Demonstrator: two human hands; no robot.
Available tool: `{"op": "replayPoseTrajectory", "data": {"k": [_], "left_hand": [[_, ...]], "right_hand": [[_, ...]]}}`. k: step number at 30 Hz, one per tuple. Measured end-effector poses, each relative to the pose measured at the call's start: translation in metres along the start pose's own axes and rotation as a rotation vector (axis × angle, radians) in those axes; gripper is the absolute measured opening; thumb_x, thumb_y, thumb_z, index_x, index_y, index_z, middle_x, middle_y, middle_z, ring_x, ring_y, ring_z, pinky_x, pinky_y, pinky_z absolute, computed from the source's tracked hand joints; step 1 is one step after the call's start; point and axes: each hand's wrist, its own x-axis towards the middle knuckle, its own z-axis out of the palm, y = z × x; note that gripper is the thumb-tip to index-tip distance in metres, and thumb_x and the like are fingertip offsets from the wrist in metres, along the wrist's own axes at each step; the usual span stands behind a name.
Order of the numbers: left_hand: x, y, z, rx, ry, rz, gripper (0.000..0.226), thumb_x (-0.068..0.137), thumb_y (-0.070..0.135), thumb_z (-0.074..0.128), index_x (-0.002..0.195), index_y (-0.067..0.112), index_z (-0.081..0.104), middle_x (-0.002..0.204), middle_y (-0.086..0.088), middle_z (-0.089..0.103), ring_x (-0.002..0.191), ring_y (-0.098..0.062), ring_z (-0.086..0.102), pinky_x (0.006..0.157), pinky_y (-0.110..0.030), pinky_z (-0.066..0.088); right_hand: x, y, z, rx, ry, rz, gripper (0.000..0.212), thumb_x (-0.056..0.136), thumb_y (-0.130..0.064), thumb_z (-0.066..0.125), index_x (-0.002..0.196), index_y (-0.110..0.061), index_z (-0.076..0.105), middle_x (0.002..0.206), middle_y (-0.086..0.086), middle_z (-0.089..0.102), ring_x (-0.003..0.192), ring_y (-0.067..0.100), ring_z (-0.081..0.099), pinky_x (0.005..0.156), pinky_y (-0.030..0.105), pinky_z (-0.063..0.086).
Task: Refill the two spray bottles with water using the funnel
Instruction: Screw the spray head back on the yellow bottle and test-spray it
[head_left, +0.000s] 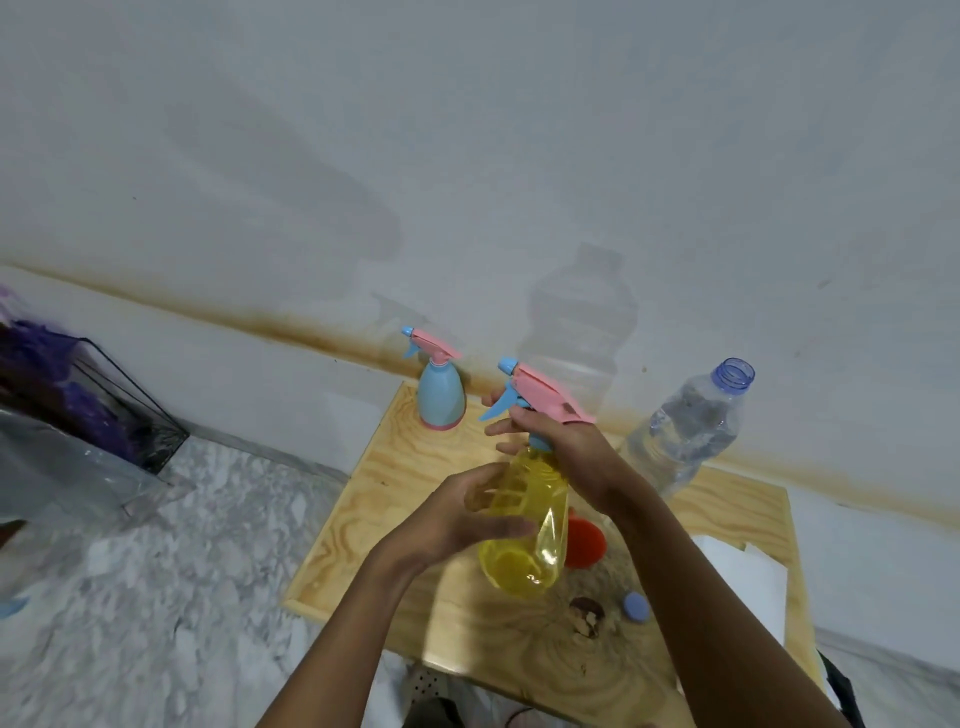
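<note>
I hold a clear yellow spray bottle (530, 530) tilted above the wooden table (415, 467). My left hand (462, 512) wraps its body from the left. My right hand (563, 447) grips the neck under the pink and blue spray head (540, 397). A second spray bottle (440, 397), blue with a pink head, stands upright at the table's back left corner. The red funnel (584, 543) lies on the table, partly hidden behind the yellow bottle. A large clear water bottle (685, 431) stands uncapped at the back right.
A blue bottle cap (636, 607) lies near the table's front right, next to a dark knot in the wood (587, 616). White paper (748, 582) covers the right side. A glass box (98, 400) with purple material sits on the marble floor at the left. A wall runs directly behind the table.
</note>
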Motion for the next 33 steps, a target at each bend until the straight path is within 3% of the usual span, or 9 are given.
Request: {"op": "replayPoseTrajectory", "data": {"k": [4, 7, 10, 13, 15, 18, 22, 29, 33], "left_hand": [[-0.008, -0.032, -0.034, 0.012, 0.094, -0.140, 0.056, 0.074, 0.035, 0.086, 0.125, 0.030, 0.062, 0.124, -0.001, 0.067, 0.114, -0.016, 0.066, 0.094, -0.027, 0.054], [-0.007, -0.069, -0.054, 0.220, 0.362, -0.254, 0.066, 0.067, 0.048, 0.087, 0.125, 0.034, 0.060, 0.121, 0.006, 0.066, 0.109, -0.012, 0.063, 0.086, -0.024, 0.053], [0.000, -0.098, -0.066, 0.401, 0.560, -0.383, 0.076, 0.074, 0.042, 0.084, 0.140, 0.024, 0.051, 0.136, -0.002, 0.055, 0.123, -0.020, 0.053, 0.092, -0.028, 0.045], [0.009, -0.122, -0.076, 0.746, 0.514, -0.534, 0.100, 0.068, 0.067, 0.075, 0.148, 0.021, 0.037, 0.146, -0.010, 0.046, 0.134, -0.031, 0.041, 0.104, -0.040, 0.038], [0.013, -0.133, -0.079, 0.791, 0.532, -0.624, 0.111, 0.054, 0.078, 0.073, 0.142, 0.023, 0.035, 0.141, -0.014, 0.044, 0.131, -0.035, 0.039, 0.102, -0.046, 0.038], [0.018, -0.139, -0.079, 0.798, 0.560, -0.671, 0.115, 0.047, 0.075, 0.079, 0.140, 0.025, 0.033, 0.144, -0.016, 0.029, 0.136, -0.039, 0.027, 0.108, -0.059, 0.033], [0.021, -0.148, -0.079, 0.832, 0.549, -0.665, 0.119, 0.053, 0.071, 0.082, 0.148, 0.025, 0.026, 0.154, -0.018, 0.013, 0.140, -0.041, 0.015, 0.115, -0.064, 0.020], [0.019, -0.152, -0.079, 0.826, 0.567, -0.646, 0.121, 0.054, 0.067, 0.084, 0.151, 0.024, 0.026, 0.154, -0.017, 0.013, 0.141, -0.041, 0.016, 0.116, -0.064, 0.018], [0.021, -0.151, -0.078, 0.848, 0.568, -0.655, 0.119, 0.055, 0.067, 0.084, 0.149, 0.023, 0.027, 0.153, -0.016, 0.015, 0.140, -0.040, 0.017, 0.115, -0.063, 0.018]], "right_hand": [[0.006, 0.016, 0.006, -0.084, 0.003, 0.051, 0.039, 0.097, -0.034, 0.054, 0.131, -0.016, 0.056, 0.111, 0.009, 0.074, 0.084, 0.026, 0.073, 0.089, 0.042, 0.057], [0.012, 0.029, 0.011, -0.047, -0.016, 0.088, 0.030, 0.102, -0.019, 0.050, 0.131, -0.013, 0.055, 0.118, 0.009, 0.069, 0.073, 0.012, 0.070, 0.070, 0.031, 0.059], [0.022, 0.043, 0.015, -0.049, -0.012, 0.156, 0.034, 0.100, -0.014, 0.053, 0.134, -0.008, 0.053, 0.123, 0.017, 0.064, 0.090, 0.010, 0.069, 0.058, 0.028, 0.056], [0.032, 0.056, 0.016, -0.089, -0.023, 0.222, 0.030, 0.099, -0.012, 0.054, 0.129, -0.014, 0.055, 0.118, 0.023, 0.064, 0.099, 0.018, 0.065, 0.055, 0.028, 0.057], [0.040, 0.063, 0.016, -0.146, -0.021, 0.282, 0.036, 0.099, -0.014, 0.055, 0.134, -0.019, 0.054, 0.109, 0.022, 0.067, 0.093, 0.013, 0.065, 0.053, 0.025, 0.056], [0.052, 0.075, 0.016, -0.238, -0.029, 0.380, 0.039, 0.097, -0.019, 0.059, 0.136, -0.017, 0.056, 0.101, 0.013, 0.069, 0.089, 0.015, 0.065, 0.052, 0.027, 0.056], [0.064, 0.089, 0.020, -0.350, -0.098, 0.488, 0.037, 0.097, -0.025, 0.059, 0.134, -0.025, 0.059, 0.104, 0.015, 0.067, 0.091, 0.020, 0.065, 0.055, 0.031, 0.058], [0.070, 0.102, 0.028, -0.476, -0.140, 0.519, 0.038, 0.099, -0.034, 0.056, 0.134, -0.021, 0.060, 0.112, 0.013, 0.067, 0.079, 0.016, 0.065, 0.056, 0.029, 0.060], [0.075, 0.106, 0.030, -0.484, -0.136, 0.528, 0.035, 0.099, -0.033, 0.054, 0.130, -0.018, 0.061, 0.096, 0.004, 0.064, 0.080, 0.020, 0.066, 0.057, 0.032, 0.060]]}}
